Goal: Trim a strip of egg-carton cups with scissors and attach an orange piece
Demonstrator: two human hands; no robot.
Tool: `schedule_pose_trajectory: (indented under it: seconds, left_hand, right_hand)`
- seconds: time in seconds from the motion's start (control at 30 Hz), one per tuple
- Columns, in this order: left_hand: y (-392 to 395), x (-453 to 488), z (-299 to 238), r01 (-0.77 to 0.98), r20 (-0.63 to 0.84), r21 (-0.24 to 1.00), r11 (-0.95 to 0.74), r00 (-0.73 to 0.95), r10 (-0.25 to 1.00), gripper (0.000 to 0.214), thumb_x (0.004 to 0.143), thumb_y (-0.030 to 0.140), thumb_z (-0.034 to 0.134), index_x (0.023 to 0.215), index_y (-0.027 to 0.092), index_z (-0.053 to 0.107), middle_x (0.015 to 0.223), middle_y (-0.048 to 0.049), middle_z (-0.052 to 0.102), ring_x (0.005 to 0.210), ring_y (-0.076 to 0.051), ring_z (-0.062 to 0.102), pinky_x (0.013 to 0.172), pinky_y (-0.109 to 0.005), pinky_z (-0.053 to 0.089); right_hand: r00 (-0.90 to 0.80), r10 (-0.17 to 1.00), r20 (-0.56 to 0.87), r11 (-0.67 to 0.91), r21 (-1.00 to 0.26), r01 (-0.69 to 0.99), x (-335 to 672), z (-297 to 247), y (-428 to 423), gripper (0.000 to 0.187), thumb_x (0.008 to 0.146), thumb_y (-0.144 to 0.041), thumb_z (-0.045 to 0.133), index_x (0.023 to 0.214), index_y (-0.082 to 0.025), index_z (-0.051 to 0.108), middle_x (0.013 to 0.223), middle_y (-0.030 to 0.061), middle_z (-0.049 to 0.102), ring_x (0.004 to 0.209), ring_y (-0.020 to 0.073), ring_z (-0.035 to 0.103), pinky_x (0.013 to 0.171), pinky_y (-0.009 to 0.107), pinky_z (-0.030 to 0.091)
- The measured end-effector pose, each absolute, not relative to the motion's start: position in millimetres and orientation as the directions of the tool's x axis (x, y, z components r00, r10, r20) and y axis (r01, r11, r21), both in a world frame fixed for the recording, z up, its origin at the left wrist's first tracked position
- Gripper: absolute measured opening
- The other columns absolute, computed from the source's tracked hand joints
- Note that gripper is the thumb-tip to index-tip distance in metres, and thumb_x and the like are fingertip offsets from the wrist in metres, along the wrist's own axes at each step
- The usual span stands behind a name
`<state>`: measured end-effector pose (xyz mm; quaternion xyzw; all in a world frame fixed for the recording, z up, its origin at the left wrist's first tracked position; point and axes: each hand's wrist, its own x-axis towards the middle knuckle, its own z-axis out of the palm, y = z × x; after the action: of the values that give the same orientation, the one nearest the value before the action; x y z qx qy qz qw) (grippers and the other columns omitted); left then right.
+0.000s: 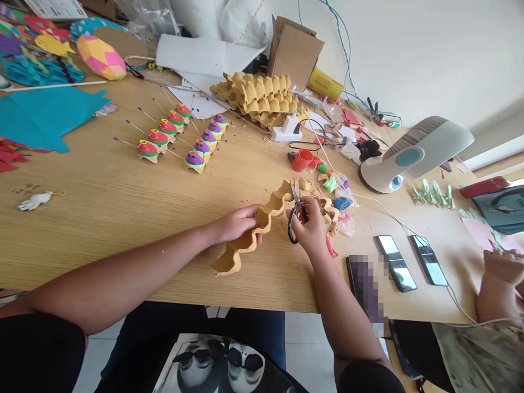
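My left hand point(241, 222) is closed around the middle of a yellow egg carton strip point(234, 255), a row of cups with a wavy edge, held slanting above the table. In my right hand point(310, 226) is a pair of scissors point(292, 221) with black handles. The blades point away from me and lie at the far end of the strip; whether they touch it I cannot tell. Beyond stand two painted carton strips, one red and green point(158, 135), one purple and yellow point(203, 146), with cotton-swab-like sticks poking out.
A stack of yellow egg trays point(262, 95) sits at the back beside a white power strip point(286, 130). Carton scraps and clay bags point(343, 203) lie right of my hands. Farther right are a white fan point(413, 155), two phones point(396, 263) and another person's hands point(504, 267).
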<state>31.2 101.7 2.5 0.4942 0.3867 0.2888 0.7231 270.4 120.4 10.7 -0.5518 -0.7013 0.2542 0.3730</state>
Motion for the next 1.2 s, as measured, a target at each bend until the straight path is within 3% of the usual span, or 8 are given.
schedule_pose_trajectory:
  seconds: [0.23,0.8,1.07,1.2]
  left_hand:
    - [97.3,32.8,-1.9,0.01,-0.24,0.961,0.275,0.516,0.822,0.013,0.091,0.027,0.059,0.103,0.022,0.059,0.075,-0.0026,0.073,0.069,-0.018,0.07,0.06,-0.026,0.048]
    - [96.9,33.7,2.1,0.025,-0.266,0.956,0.293,0.496,0.827,0.014,0.089,0.026,0.059,0.103,0.021,0.06,0.073,-0.0026,0.073,0.068,-0.019,0.07,0.06,-0.026,0.048]
    - [99.6,32.9,2.1,0.004,-0.27,0.951,0.309,0.5,0.823,0.013,0.088,0.028,0.059,0.099,0.021,0.06,0.071,-0.0031,0.073,0.065,-0.018,0.068,0.058,-0.026,0.046]
    - [101.6,31.8,-1.3,-0.02,-0.261,0.95,0.313,0.501,0.825,0.016,0.087,0.029,0.061,0.1,0.021,0.06,0.071,-0.0033,0.073,0.064,-0.018,0.066,0.057,-0.026,0.046]
  right_hand:
    - [-0.101,0.964,0.246,0.256,-0.753,0.606,271.4,12.0,119.4,0.033,0.091,-0.041,0.069,0.118,-0.026,0.056,0.074,-0.0057,0.057,0.064,0.015,0.052,0.062,0.028,0.039]
    - [-0.062,0.981,0.186,0.181,-0.733,0.656,276.7,12.3,122.5,0.032,0.089,-0.042,0.072,0.115,-0.026,0.062,0.072,-0.0052,0.062,0.06,0.0151,0.055,0.058,0.027,0.038]
    - [-0.044,0.983,0.177,0.173,-0.825,0.539,276.5,5.7,127.5,0.033,0.093,-0.051,0.066,0.114,-0.028,0.055,0.063,-0.0076,0.048,0.055,0.0153,0.047,0.053,0.027,0.032]
    - [-0.085,0.976,0.2,0.217,-0.88,0.422,275.2,7.6,128.1,0.032,0.096,-0.052,0.062,0.114,-0.028,0.05,0.071,-0.0059,0.049,0.063,0.0156,0.051,0.06,0.028,0.039]
